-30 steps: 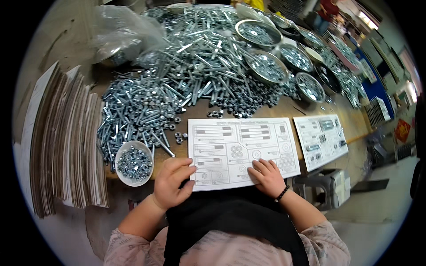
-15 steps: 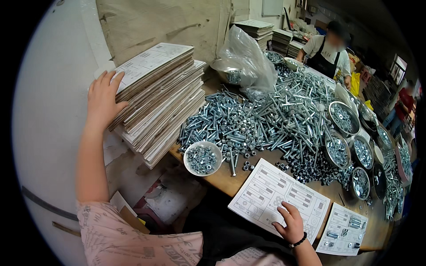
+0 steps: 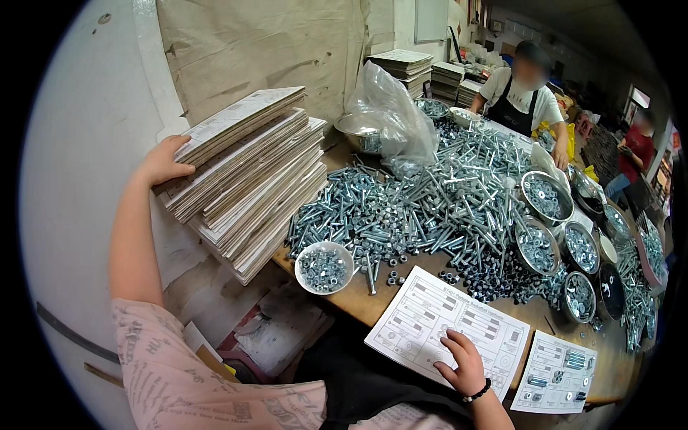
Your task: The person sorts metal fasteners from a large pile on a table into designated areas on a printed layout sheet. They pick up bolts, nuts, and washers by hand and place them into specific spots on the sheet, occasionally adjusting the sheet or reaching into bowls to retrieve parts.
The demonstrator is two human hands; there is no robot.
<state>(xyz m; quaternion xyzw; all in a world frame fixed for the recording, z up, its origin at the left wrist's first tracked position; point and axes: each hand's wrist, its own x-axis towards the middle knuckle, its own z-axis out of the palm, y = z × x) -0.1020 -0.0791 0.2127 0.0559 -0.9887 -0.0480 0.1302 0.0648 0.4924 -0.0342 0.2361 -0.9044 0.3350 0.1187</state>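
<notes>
At the left, my left hand (image 3: 162, 161) is closed round the left end of the upper bundle in a tall stack of printed boards (image 3: 247, 193). Its thumb lies along the near edges; some fingertips are hidden behind the bundle. That bundle (image 3: 251, 118) sits tilted, with a wedge-like gap under it. My right hand (image 3: 464, 364), with a dark bead bracelet at the wrist, is open, fingers apart, over a printed board (image 3: 423, 315) at the table's front edge. Beside it lies a second printed board (image 3: 548, 358) with bolts, nuts and washers set on it.
A big heap of bolts (image 3: 437, 201) and dark nuts (image 3: 494, 269) covers the table. A white bowl of nuts (image 3: 324, 268) stands near the front edge. Metal bowls of washers (image 3: 548, 197) line the right. Behind are a plastic bag (image 3: 394, 118) and a co-worker (image 3: 523, 93).
My left hand has gone from lying spread on the stack to closing round its upper bundle, which now sits apart from those below. The right hand stays over the board. The view has shifted slightly.
</notes>
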